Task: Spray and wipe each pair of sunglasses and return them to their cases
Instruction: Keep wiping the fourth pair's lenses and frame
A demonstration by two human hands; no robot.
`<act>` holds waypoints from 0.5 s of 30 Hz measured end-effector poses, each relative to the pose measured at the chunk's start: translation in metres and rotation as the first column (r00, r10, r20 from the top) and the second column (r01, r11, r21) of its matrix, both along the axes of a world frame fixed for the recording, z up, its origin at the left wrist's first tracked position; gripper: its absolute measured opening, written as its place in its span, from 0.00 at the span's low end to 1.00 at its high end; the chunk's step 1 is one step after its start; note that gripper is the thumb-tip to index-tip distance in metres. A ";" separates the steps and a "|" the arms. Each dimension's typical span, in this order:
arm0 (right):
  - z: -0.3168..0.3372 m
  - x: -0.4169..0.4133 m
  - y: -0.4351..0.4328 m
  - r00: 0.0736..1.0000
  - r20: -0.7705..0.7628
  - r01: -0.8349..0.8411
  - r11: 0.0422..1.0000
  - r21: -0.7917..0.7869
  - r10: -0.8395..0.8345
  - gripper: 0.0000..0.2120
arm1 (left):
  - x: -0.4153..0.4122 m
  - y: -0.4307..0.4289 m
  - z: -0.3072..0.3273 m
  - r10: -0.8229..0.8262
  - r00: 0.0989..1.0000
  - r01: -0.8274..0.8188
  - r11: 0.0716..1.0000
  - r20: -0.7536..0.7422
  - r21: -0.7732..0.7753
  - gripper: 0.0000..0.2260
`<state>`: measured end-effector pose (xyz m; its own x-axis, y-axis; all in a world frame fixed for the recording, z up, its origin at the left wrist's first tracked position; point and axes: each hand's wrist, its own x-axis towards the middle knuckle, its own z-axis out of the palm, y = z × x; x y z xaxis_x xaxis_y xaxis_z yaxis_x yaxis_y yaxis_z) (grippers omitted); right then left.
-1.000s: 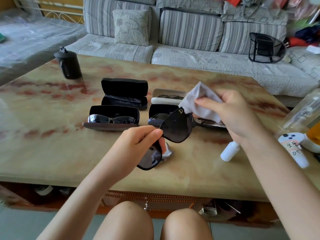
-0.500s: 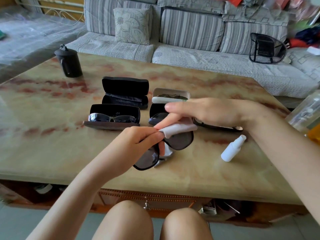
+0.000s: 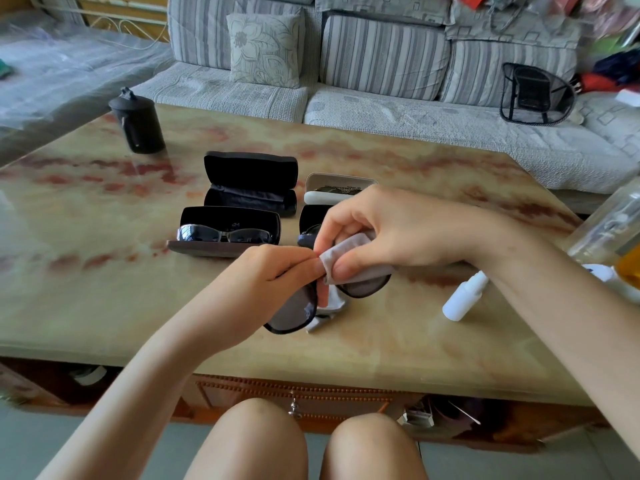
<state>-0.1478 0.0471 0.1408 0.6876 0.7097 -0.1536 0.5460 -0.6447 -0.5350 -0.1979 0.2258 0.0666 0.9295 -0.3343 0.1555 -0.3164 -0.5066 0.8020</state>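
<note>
— Where were the sunglasses [image 3: 294, 313] at that point?

— Held just above the tabletop [image 3: 104, 271], in front of the cases. My left hand [image 3: 263, 275] was pinching the frame near the bridge, with the near lens hanging low. My right hand [image 3: 391, 230] was clenched on the grey cloth [image 3: 349, 251], which was folded over the top edge of the far lens.

— How did you mean to wipe it well?

— I judged the cloth should stay wrapped on both faces of the lens. I'd press lightly and draw it outward from the bridge in one pass, so no bare fingertip touched the glass. The left hand's grip belonged on the frame, firm enough that the hinge didn't twist.

— What had changed in the half second before?

— The right hand had been lying nearly flat across the cloth, fingers stretched out; by then they had curled in and closed on it. A second back, the cloth had been lifted clear of the lens. The spray bottle [image 3: 464, 296] lay on its side to the right throughout, and the empty black case [image 3: 249, 188] stood open behind.
</note>
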 end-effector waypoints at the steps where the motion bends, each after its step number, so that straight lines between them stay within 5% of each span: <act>1: 0.002 0.001 -0.003 1.000 -0.029 0.005 1.000 0.015 -0.004 0.08 | -0.001 0.000 0.002 -0.011 1.000 0.010 1.000 -0.011 -0.018 0.17; 6: 0.000 0.011 -0.019 0.987 -0.136 0.102 0.989 0.103 -0.087 0.10 | -0.001 0.001 0.004 -0.030 0.999 0.029 0.999 -0.041 -0.027 0.19; 15: -0.006 -0.002 -0.005 1.000 -0.022 -0.004 0.996 -0.089 0.002 0.04 | -0.002 -0.004 0.004 -0.034 0.999 0.036 0.993 -0.021 0.109 0.16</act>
